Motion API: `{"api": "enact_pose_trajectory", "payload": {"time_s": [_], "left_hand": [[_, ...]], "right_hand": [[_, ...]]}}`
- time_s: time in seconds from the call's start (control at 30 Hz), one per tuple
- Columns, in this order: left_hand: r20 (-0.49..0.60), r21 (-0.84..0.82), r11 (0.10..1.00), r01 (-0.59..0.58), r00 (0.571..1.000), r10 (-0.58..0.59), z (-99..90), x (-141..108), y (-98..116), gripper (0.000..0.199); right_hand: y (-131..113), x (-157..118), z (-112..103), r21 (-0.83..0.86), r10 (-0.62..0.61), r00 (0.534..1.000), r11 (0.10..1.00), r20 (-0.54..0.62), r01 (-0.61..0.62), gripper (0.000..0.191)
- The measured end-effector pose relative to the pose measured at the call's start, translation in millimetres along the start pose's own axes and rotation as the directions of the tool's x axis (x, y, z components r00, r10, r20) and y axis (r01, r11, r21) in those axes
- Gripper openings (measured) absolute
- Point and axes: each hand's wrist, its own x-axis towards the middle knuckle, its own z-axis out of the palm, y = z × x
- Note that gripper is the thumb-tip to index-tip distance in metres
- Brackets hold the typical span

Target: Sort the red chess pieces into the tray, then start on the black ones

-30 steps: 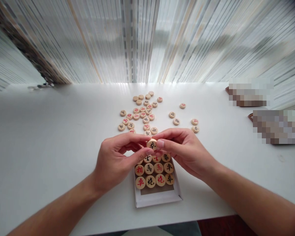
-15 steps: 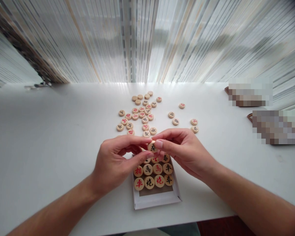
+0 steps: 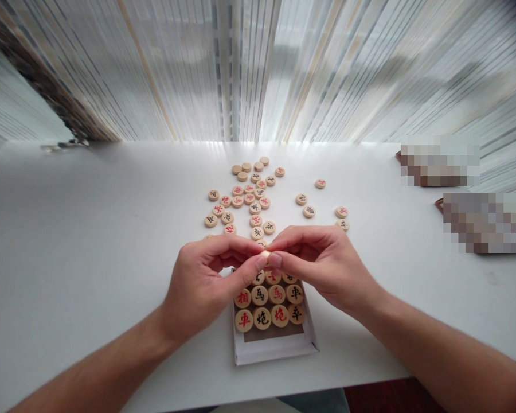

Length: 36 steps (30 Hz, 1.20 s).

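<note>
So both forearms (image 3: 129, 350) are angling inward, an open box (image 3: 279, 350) of discs (image 3: 262, 319) is sitting just this side of the fingers (image 3: 232, 245), the left hand (image 3: 204, 275) and right hand (image 3: 327, 264) are pinching one mostly hidden wooden disc (image 3: 265, 256) thumb-to-finger, and loose discs (image 3: 250, 198) are lying beyond the fingertips (image 3: 275, 260).

Free tabletop (image 3: 86, 241) left, pieces (image 3: 250, 198) ahead

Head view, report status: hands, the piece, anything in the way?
Left hand and right hand pinching one wooden piece between them. Piece mostly covered by their grip. White box below, far end hidden behind the hands.
</note>
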Motion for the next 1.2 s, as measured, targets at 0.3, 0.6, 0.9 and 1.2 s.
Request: {"api": "enact_pose_trajectory", "payload": {"time_s": [0.3, 0.6, 0.9, 1.2], "left_hand": [[0.022, -0.187, 0.980, 0.071, 0.997, -0.068, 1.4, 0.0, 1.0, 0.018], [0.046, -0.270, 0.952, 0.141, 0.990, -0.133, 0.1, 3.3, 0.5, 0.032], [0.030, -0.288, 0.952, 0.101, 0.995, -0.096, 1.7, 5.4, 3.5, 0.027], [0.024, -0.297, 0.952, 0.073, 0.997, -0.069, 0.0, 5.1, 3.1, 0.033]], "right_hand": [[4.8, 2.7, -6.7, 0.168, 0.155, 0.988, 0.974, 0.005, -0.154, 0.026], [-0.1, 3.9, -9.1, 0.260, 0.249, 0.963, 0.928, 0.099, -0.267, 0.030], [0.2, 2.7, -5.7, 0.280, 0.178, 0.973, 0.936, 0.143, -0.213, 0.033], [1.4, 1.4, -3.4, 0.298, 0.163, 0.978, 0.935, 0.129, -0.195, 0.041]]}}
